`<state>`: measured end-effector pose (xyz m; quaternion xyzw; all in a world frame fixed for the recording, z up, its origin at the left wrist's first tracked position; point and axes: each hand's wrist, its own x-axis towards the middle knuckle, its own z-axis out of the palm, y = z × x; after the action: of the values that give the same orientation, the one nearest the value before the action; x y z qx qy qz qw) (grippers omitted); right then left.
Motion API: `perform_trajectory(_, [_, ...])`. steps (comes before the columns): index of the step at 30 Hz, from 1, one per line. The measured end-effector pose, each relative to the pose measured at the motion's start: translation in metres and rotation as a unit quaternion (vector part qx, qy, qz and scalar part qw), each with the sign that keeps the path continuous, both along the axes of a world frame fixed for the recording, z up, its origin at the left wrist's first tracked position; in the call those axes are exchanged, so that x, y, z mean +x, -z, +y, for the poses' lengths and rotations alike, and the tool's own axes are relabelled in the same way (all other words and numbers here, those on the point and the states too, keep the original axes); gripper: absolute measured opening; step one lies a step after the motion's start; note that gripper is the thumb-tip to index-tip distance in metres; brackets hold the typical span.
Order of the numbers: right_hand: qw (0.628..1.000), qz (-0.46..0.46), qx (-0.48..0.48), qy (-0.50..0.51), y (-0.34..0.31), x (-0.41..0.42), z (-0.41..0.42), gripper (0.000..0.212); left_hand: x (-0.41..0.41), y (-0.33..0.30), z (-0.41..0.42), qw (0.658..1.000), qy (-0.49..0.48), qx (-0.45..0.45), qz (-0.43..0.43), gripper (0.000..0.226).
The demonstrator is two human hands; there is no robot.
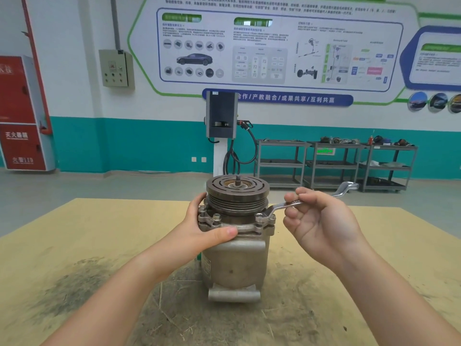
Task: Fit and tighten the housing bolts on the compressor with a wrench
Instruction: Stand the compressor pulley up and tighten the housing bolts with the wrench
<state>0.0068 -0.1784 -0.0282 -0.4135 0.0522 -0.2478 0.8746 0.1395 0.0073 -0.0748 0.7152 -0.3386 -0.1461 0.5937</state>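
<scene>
A grey metal compressor [237, 265] stands upright on the table, its dark grooved pulley [237, 193] on top. My left hand [207, 228] grips the housing flange on the left, thumb across the front. A silver ring wrench [279, 207] has its ring end seated on a bolt [260, 216] at the flange's right front. My right hand [316, 218] holds the wrench shaft in its curled fingers; the far end of the wrench sticks out up and to the right. Two more bolt heads [216, 216] show on the flange's left front.
The wooden table top [87, 245] is tan with dark greasy stains near the compressor's base. Behind it, across an open floor, stand a charging post [221, 118], grey shelf carts [334, 163] with parts, and a red fire cabinet [22, 113].
</scene>
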Motion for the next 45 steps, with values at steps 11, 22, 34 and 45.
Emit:
perform_trajectory(11, [0.999, 0.024, -0.030, -0.024, -0.005, 0.008, -0.003, 0.014, 0.018, 0.000, -0.003, 1.000, 0.028, 0.007, -0.004, 0.098])
perform_trajectory(22, [0.967, -0.141, -0.051, 0.206, 0.044, -0.019, 0.046, 0.007, 0.015, 0.006, -0.006, 0.999, 0.008, -0.040, -0.014, 0.096])
perform_trajectory(34, [0.667, -0.219, -0.589, 0.400, 0.051, -0.013, 0.105, 0.007, -0.016, 0.015, 0.009, 0.997, -0.048, -0.066, 0.005, 0.091])
perform_trajectory(45, [0.816, -0.268, -0.331, 0.391, 0.028, -0.047, 0.089, 0.013, -0.043, 0.021, 0.030, 0.996, -0.027, -0.084, -0.017, 0.105])
